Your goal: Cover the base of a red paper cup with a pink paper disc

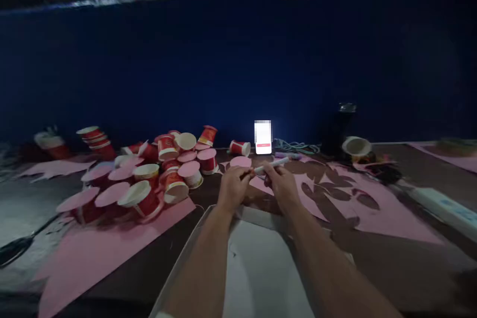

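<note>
Both of my hands meet over the middle of the table around a slim white pen (282,161), perhaps a marker. My left hand (233,185) is closed, its fingertips pinching the pen's left end. Further right along the barrel, my right hand (282,185) grips it between thumb and fingers. The pen tilts slightly up to the right. Just beyond my left hand lies a round pink paper disc (240,161). Pink sheet (307,194) with round cut-outs spreads beneath and right of my right hand. Under my forearms is a pale box or board (261,258).
Several red paper cups (166,147), some topped with pink discs, crowd the left. A lit phone (263,139) stands against the blue wall, near a purple marker (288,156) and a coiled cord (298,147). A power strip (445,208) lies at right, scissors (18,248) far left.
</note>
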Motion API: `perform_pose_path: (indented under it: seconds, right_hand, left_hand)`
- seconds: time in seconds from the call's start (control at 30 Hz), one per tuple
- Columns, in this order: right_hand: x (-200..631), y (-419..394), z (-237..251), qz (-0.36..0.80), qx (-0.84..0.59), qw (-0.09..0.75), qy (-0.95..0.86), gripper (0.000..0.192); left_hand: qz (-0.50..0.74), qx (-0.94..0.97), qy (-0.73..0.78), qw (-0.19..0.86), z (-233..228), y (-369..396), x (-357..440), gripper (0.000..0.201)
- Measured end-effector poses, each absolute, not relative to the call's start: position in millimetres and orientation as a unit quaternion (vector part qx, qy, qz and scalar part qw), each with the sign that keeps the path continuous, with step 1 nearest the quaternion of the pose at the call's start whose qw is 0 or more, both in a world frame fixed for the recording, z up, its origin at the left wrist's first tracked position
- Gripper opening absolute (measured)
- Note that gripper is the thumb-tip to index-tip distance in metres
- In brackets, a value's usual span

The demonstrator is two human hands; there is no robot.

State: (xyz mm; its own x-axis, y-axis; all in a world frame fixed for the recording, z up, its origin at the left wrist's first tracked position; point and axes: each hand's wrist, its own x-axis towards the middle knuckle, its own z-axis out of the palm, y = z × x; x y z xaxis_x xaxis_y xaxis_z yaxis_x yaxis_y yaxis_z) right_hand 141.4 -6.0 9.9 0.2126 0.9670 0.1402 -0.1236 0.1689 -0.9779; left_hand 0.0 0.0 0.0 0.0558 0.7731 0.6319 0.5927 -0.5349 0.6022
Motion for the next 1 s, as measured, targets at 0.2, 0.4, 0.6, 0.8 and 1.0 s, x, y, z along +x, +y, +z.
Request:
perform_pose_path:
  seconds: [0.2, 0.4, 0.6, 0.8, 1.0]
  right_hand:
    - [139, 4, 0, 0.503, -0.415, 0.626, -0.428, 0.039]
    - [138, 3, 2, 0.542, -0.399, 0.620, -0.403, 0.037]
    - [141, 5, 0, 0.506, -0.442, 0.607, -0.425, 0.041]
    - [137, -2, -3, 0.390, -0.516, 0.561, -0.517, 0.043]
    - [137, 5, -9, 0.427, -0.532, 0.550, -0.482, 0.039]
  left_hand:
    - [0.498, 0.716, 0.484, 0.075, -1, -6, 11, 0.009]
    - [0.506, 0.702, 0.492, 0.099, -2, -6, 12, 0.009]
    - [0.504, 0.704, 0.488, 0.115, 0, -9, 17, 0.013]
    - [0.480, 0.710, 0.508, 0.090, -4, -9, 20, 0.017]
    - [0.458, 0.736, 0.486, 0.107, -7, -10, 21, 0.027]
